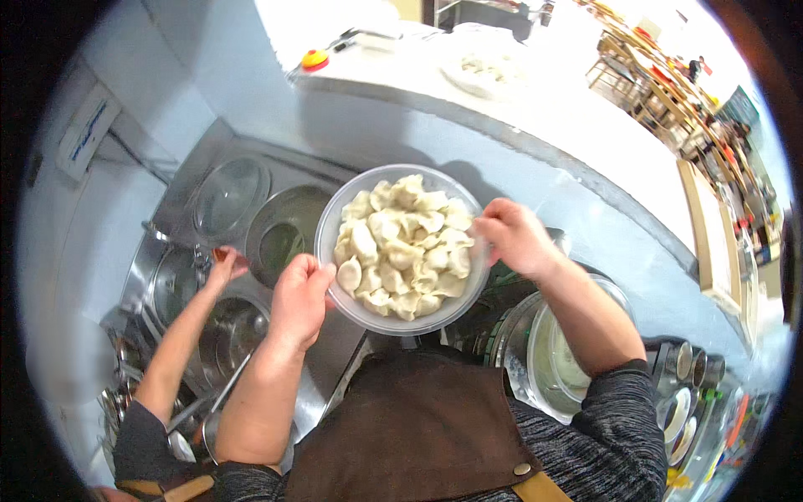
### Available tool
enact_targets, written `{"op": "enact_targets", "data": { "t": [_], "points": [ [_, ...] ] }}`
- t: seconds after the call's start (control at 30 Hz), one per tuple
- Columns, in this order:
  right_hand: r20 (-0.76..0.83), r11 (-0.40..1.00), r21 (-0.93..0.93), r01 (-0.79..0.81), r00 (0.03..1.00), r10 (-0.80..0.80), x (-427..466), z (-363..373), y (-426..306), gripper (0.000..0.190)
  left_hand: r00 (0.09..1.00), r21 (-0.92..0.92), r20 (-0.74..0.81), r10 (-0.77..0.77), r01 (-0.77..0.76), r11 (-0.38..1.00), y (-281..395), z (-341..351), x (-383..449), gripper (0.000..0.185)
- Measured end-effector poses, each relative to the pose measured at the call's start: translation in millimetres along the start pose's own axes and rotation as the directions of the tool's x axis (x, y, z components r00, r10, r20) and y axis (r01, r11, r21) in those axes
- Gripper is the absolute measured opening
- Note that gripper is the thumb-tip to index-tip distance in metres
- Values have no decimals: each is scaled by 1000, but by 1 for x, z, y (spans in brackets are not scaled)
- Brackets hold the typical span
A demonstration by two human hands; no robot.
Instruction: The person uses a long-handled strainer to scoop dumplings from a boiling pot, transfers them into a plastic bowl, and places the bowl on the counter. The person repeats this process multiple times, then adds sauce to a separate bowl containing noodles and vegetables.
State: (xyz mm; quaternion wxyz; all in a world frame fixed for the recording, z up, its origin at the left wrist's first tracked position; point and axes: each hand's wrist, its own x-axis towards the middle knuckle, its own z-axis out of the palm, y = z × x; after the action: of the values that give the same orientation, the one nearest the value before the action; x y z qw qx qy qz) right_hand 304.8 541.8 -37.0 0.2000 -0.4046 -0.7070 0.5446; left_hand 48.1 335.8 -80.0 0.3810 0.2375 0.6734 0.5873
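Note:
A round translucent plastic bowl (326, 235) full of pale dumplings (401, 254) hangs in front of my apron, above the metal worktop. My left hand (301, 298) grips its left rim with the thumb on top. Opposite, my right hand (517, 238) holds the right rim, its fingers curled over the edge. The underside of the bowl is hidden, and so are most of the fingertips beneath it.
At the left, a co-worker's hand (230, 267) reaches near a tap, among metal pots (233, 332) and a glass lid (232, 194). Behind the bowl runs a white ledge (552, 125) bearing a plate of dumplings (486, 69). A large pot (511, 326) stands below my right arm.

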Motion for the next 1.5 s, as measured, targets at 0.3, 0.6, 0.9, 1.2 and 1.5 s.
{"op": "enact_targets", "data": {
  "t": [0.3,0.6,0.9,1.2,1.5],
  "points": [
    [-428,992,123,37,904,19,-34,-195,-30,15,877,-93,478,42,3,996,153,176,52,18],
    [-654,975,177,-137,723,221,15,-333,36,14,826,63,563,-8,-33,998,174,357,125,27],
    [-734,910,403,-96,560,384,2,-312,24,18,976,-252,218,-1,57,966,183,267,167,46],
    [-769,782,581,226,468,436,3,-250,27,21,937,-82,348,-19,51,995,184,265,251,37],
    [-809,798,551,246,393,437,-1,-276,53,15,864,-87,503,-16,69,994,180,296,214,28]
  ]
}}
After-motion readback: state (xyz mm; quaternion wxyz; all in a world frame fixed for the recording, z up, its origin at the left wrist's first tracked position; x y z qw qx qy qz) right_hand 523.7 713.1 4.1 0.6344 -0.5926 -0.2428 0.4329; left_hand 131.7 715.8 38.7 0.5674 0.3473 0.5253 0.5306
